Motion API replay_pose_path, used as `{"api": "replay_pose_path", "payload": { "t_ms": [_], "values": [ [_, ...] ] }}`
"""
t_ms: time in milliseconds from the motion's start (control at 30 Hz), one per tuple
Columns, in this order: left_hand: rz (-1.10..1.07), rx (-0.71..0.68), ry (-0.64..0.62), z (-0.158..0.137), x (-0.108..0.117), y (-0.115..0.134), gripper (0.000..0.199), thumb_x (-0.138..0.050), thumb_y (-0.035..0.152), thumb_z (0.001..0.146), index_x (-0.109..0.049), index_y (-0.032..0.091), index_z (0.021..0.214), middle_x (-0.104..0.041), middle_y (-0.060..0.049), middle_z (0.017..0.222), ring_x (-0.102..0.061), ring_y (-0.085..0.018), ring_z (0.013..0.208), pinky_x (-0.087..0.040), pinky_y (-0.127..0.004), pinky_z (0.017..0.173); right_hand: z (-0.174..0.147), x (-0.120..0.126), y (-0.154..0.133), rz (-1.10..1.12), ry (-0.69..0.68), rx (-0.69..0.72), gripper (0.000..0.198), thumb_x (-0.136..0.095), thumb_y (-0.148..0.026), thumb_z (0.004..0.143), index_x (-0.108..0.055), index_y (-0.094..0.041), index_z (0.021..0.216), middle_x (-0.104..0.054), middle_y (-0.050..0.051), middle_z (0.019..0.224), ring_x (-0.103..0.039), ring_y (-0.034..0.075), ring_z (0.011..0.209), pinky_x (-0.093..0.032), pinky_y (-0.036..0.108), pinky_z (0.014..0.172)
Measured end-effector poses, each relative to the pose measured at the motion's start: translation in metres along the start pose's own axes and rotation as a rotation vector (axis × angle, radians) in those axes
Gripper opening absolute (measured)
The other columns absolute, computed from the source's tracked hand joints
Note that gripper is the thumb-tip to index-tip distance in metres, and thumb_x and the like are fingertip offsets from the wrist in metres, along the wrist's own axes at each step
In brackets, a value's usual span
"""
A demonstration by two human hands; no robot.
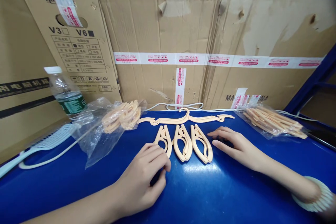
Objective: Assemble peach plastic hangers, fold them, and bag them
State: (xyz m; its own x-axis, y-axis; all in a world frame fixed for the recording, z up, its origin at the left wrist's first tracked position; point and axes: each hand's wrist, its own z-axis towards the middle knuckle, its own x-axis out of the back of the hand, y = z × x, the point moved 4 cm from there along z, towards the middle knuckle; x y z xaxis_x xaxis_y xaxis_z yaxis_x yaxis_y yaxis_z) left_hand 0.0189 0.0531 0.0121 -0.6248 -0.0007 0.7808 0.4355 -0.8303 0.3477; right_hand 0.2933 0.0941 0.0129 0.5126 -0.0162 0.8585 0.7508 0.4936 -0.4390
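Note:
Three peach plastic clips lie side by side on the blue table (199, 196): a left clip (164, 139), a middle clip (183, 142) and a right clip (201, 142). Behind them lies a long peach hanger bar (183, 119) with a hook in its middle. My left hand (143, 178) rests on the table with curled fingers, its fingertips touching the left clip's near end. My right hand (235, 145) lies flat with fingers apart just right of the right clip, holding nothing.
A clear bag of peach clips (119, 117) lies at the left, another bag of peach parts (274, 120) at the right. A water bottle (67, 92), a white comb-like tool (44, 143) and a white cable (181, 105) are near the cardboard wall (168, 24).

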Motion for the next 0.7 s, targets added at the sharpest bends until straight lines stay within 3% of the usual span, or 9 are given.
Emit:
{"api": "replay_pose_path", "payload": {
  "t_ms": [167,333,533,700],
  "values": [
    [0.001,-0.008,0.009,0.001,0.001,0.001,0.018,-0.042,0.004,0.082,-0.049,0.021,0.083,-0.055,-0.001,0.076,-0.049,-0.017,0.072,-0.042,-0.036,0.08,0.002,0.007,0.015,-0.092,0.092,0.001,0.041,-0.044,-0.05,0.095,-0.066,-0.02,0.114,-0.065,0.012,0.116,-0.059,0.03,0.112,-0.047,0.05,0.099],
    [0.006,-0.005,0.002,0.001,0.001,0.001,0.018,-0.041,0.004,0.081,-0.048,0.021,0.083,-0.053,-0.001,0.074,-0.048,-0.017,0.07,-0.042,-0.036,0.08,0.007,0.006,0.035,-0.247,0.132,0.019,0.051,-0.044,-0.051,0.094,-0.055,-0.017,0.131,-0.055,0.017,0.135,-0.051,0.032,0.126,-0.04,0.055,0.108],
    [0.015,-0.017,-0.023,0.0,0.001,0.002,0.019,-0.04,0.004,0.079,-0.05,0.02,0.083,-0.053,-0.001,0.074,-0.046,-0.017,0.069,-0.042,-0.036,0.078,0.014,-0.003,0.055,-0.338,0.007,-0.044,0.072,-0.036,-0.059,0.095,-0.032,-0.011,0.149,-0.036,0.019,0.152,-0.024,0.036,0.144,-0.029,0.06,0.112],
    [-0.002,-0.039,-0.043,-0.001,0.0,0.002,0.021,-0.039,0.004,0.077,-0.05,0.021,0.083,-0.051,-0.001,0.073,-0.044,-0.018,0.069,-0.042,-0.038,0.08,0.014,-0.003,0.058,-0.349,-0.035,-0.056,0.068,-0.033,-0.061,0.095,-0.033,-0.02,0.15,-0.035,0.015,0.154,-0.022,0.036,0.144,-0.027,0.063,0.111]
  ]
}}
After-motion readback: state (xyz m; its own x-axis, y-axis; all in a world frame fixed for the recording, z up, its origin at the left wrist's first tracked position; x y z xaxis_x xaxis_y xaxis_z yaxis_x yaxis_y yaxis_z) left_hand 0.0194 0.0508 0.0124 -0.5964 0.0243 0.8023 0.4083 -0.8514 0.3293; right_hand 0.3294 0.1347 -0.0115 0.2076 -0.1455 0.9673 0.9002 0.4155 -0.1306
